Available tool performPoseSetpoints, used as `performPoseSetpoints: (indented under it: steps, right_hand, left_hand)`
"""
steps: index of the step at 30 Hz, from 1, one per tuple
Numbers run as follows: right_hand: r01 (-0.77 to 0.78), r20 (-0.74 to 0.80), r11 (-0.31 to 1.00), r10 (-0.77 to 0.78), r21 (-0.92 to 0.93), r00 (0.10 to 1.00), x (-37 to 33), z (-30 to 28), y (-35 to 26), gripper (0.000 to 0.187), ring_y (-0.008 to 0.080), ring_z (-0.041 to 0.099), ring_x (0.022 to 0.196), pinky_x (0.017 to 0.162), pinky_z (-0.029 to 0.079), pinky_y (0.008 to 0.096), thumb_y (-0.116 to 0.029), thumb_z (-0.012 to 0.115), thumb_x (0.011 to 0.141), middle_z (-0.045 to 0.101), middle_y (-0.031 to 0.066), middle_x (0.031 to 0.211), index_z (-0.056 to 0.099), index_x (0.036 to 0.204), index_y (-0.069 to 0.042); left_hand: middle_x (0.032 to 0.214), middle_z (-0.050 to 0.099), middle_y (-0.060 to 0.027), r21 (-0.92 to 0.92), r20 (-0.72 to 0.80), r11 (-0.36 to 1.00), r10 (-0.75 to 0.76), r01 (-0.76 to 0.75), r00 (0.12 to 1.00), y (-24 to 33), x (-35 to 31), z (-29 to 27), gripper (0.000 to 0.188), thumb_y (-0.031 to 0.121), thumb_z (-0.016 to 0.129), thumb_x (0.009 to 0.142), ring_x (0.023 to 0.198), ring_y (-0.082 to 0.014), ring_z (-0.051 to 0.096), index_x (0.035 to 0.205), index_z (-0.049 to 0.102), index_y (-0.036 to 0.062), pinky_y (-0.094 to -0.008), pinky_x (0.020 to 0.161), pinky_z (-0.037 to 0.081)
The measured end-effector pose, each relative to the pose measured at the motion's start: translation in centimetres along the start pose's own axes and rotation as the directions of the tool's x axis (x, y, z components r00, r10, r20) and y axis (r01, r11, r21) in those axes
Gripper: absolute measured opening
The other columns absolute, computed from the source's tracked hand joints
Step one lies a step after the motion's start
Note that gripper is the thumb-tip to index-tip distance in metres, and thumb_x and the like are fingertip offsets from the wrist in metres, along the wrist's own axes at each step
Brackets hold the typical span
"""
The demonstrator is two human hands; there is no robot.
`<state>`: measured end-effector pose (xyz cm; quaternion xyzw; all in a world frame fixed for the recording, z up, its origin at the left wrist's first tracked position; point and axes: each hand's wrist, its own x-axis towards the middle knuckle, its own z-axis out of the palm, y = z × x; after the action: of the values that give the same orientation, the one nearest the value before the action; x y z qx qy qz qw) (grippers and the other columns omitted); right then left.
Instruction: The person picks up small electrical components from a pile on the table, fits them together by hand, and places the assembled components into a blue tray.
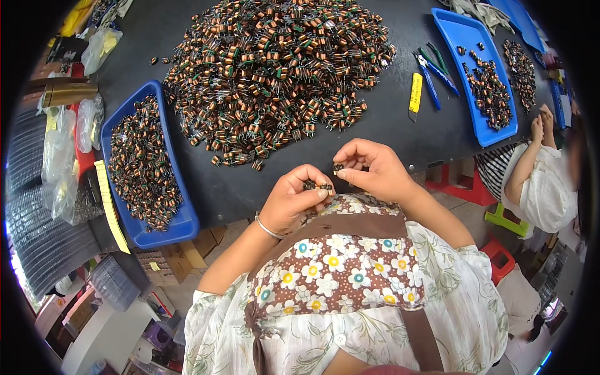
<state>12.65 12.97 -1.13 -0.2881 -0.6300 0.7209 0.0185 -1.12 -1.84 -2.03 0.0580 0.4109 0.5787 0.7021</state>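
Note:
At the table's near edge my left hand (299,199) is closed, pinching small copper-wound coils (326,187) between thumb and fingers. Just to its right, my right hand (370,167) is closed too, with a small dark coil (338,167) at its fingertips. The two hands are close together but apart. Beyond them rises a large heap of the same wire-wound coils (275,75), copper and black with green bits and thin metal legs. Fingers cover part of what each hand holds, so how many coils are in them is hard to tell.
A blue tray (190,230) full of coils stands at the left. Another blue tray (459,62) holds some at the right. Between heap and right tray lie a yellow cutter knife (415,94) and blue-handled pliers (431,84). At the far right sits a co-worker (544,181).

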Motion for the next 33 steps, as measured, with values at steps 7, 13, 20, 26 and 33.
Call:
performPoseSetpoints:
  steps: [7, 13, 20, 26, 33]
  right_hand:
    - [0.065, 0.089, 0.998, -0.066, 0.011, 0.994, -0.6, 0.6, -2.1, 0.016, 0.0063, 0.057, 0.072, 0.064, 0.046, 0.021, -0.001, 0.067, 0.075, 0.059, 0.0027, 0.082, 0.06, 0.089, -0.001]
    - [0.285, -0.118, 0.866, -0.361, -0.41, 0.925, 0.9, -0.8, -1.9, 0.007, 0.0133, 0.057, 0.07, 0.061, 0.045, 0.0242, -0.003, 0.065, 0.075, 0.06, 0.0066, 0.08, 0.062, 0.081, -0.001]
    - [0.24, -0.113, 0.495, -0.581, -0.835, 0.806, 3.3, -3.4, 0.3, 0.022, 0.0199, 0.058, 0.079, 0.063, 0.048, 0.0297, 0.0, 0.063, 0.074, 0.059, 0.0075, 0.093, 0.06, 0.095, -0.004]
    - [0.298, -0.123, 0.738, -0.457, -0.606, 0.881, 1.6, -0.7, 0.0, 0.016, 0.0168, 0.059, 0.069, 0.059, 0.047, 0.0277, -0.003, 0.062, 0.078, 0.061, 0.0074, 0.088, 0.062, 0.093, -0.003]
    - [0.445, 0.047, 0.783, -0.474, -0.435, 0.879, 0.5, 0.7, -0.8, 0.012, 0.0191, 0.059, 0.074, 0.064, 0.047, 0.0288, -0.002, 0.065, 0.074, 0.062, 0.0089, 0.077, 0.066, 0.087, -0.004]
  left_hand:
    - [0.082, 0.059, -0.0085, -0.215, 0.152, 0.973, -0.05, 0.082, 0.987, -0.6, 0.6, -1.1, 0.013, 0.016, 0.048, 0.087, 0.068, -0.015, 0.057, 0.087, 0.053, 0.0042, -0.0222, 0.054, 0.045]
    - [0.084, 0.059, -0.012, -0.29, 0.104, 0.94, -0.156, 0.18, 0.982, 0.0, 0.7, -0.1, 0.014, 0.015, 0.048, 0.087, 0.065, -0.0173, 0.058, 0.086, 0.055, 0.0031, -0.0238, 0.047, 0.044]
    - [0.083, 0.056, -0.0143, -0.284, 0.233, 0.944, -0.102, 0.168, 0.967, -0.7, 1.0, -1.6, 0.025, 0.02, 0.046, 0.09, 0.064, -0.02, 0.054, 0.075, 0.054, 0.0017, -0.0235, 0.045, 0.04]
    - [0.086, 0.057, -0.0097, -0.215, 0.056, 0.956, -0.193, 0.2, 0.98, 0.6, 0.8, -0.2, 0.017, 0.014, 0.048, 0.091, 0.063, -0.0129, 0.052, 0.1, 0.054, 0.0004, -0.02, 0.042, 0.037]
    - [0.088, 0.058, -0.0069, -0.146, -0.069, 0.982, -0.133, 0.122, 0.989, 0.1, 0.9, 0.3, 0.024, 0.008, 0.055, 0.088, 0.061, -0.0073, 0.052, 0.111, 0.052, 0.0011, -0.0173, 0.042, 0.037]
